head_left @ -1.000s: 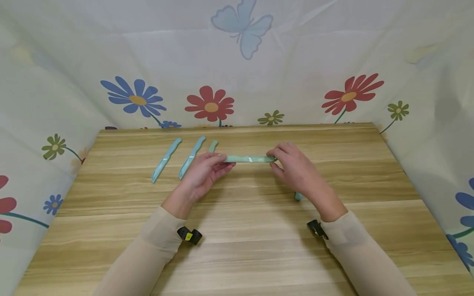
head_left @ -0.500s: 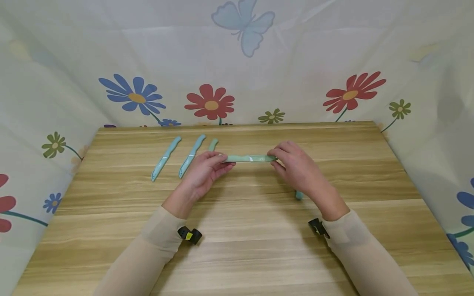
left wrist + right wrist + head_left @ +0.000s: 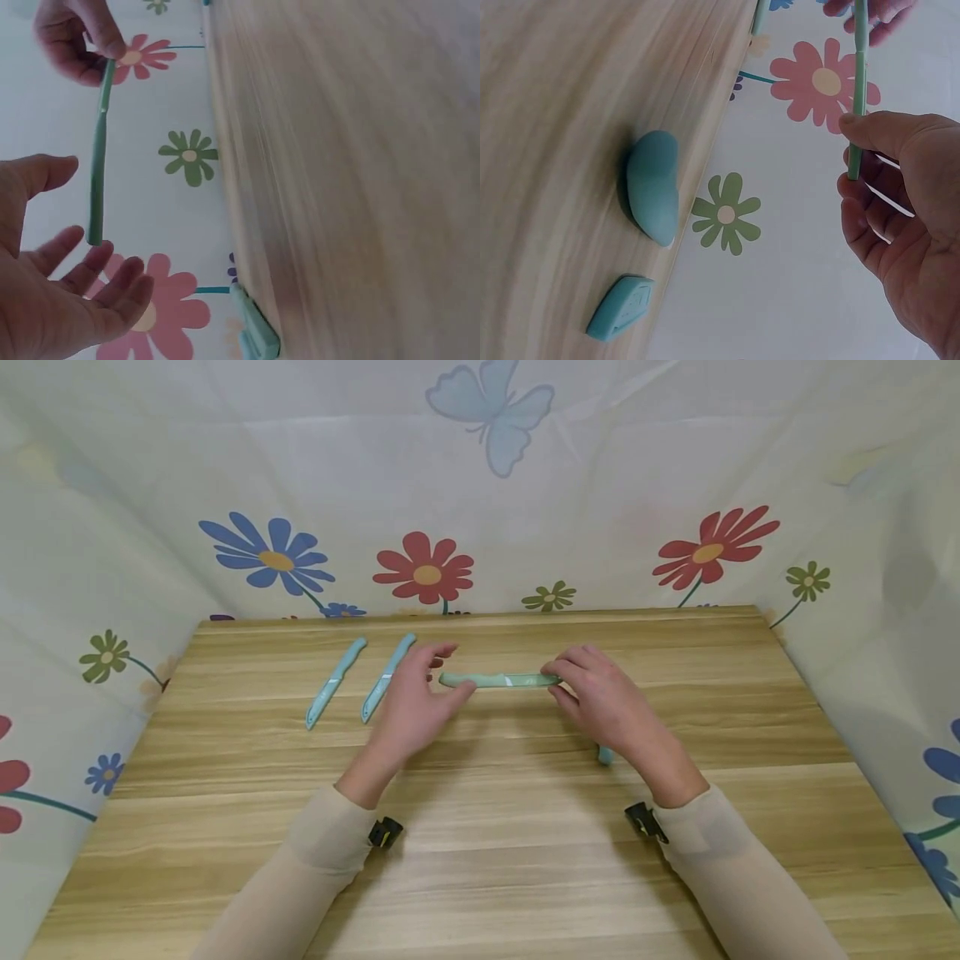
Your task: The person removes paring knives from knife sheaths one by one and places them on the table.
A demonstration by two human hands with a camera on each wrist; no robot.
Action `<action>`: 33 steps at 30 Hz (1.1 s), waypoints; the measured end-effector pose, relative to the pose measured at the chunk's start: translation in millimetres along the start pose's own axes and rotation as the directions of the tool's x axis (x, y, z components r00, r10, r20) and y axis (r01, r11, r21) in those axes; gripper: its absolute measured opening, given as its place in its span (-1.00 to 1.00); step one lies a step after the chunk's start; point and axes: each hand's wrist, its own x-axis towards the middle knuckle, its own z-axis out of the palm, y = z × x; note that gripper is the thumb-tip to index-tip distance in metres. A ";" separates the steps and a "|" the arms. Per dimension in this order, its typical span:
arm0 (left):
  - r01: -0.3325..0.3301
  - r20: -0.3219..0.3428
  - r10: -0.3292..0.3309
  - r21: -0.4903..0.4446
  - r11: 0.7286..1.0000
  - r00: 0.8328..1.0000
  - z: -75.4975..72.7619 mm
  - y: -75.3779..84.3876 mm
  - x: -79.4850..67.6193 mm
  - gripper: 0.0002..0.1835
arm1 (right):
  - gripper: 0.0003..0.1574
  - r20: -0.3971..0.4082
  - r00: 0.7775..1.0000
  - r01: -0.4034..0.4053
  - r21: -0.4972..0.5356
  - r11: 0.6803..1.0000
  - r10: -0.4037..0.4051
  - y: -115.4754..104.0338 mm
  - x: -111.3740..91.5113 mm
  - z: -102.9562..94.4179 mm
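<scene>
Mint-green plastic makes up the sheathed knife (image 3: 498, 680) I am tracking; it hangs above the wooden counter (image 3: 480, 827), level, with its long axis running left to right across my head view. Change noted: half a second ago the left hand (image 3: 411, 710) pinched the knife's left end; now its fingers are spread and relaxed, clear of the tip, holding nothing. The left wrist view confirms a gap between the fingertips (image 3: 105, 251) and the knife end. The right hand (image 3: 600, 697) alone now carries the knife, thumb and fingers pinched round its right end. I judge that the two-handed hold has ended and the piece now depends on a single grip at one end. Two more green knives (image 3: 336, 682) (image 3: 387, 677) lie apart on the counter to the left, angled toward the far edge. A small teal piece (image 3: 604, 756) rests beneath the right wrist.
</scene>
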 end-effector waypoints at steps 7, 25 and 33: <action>-0.255 0.080 0.248 0.485 0.836 0.965 5.1 13.8 -0.4 -0.38 | -0.71 0.002 1.000 -0.005 -0.001 1.000 0.005 -1.3 0.3 -1.0; -0.381 0.153 0.386 0.679 0.628 0.910 24.4 24.2 1.6 -0.53 | -0.70 -0.016 1.000 0.012 -0.013 1.000 -0.012 -0.3 0.2 0.7; -0.394 0.151 0.410 0.686 0.611 0.899 24.7 20.7 2.8 -0.70 | -0.71 -0.012 1.000 0.003 -0.009 1.000 -0.003 -1.3 0.7 0.3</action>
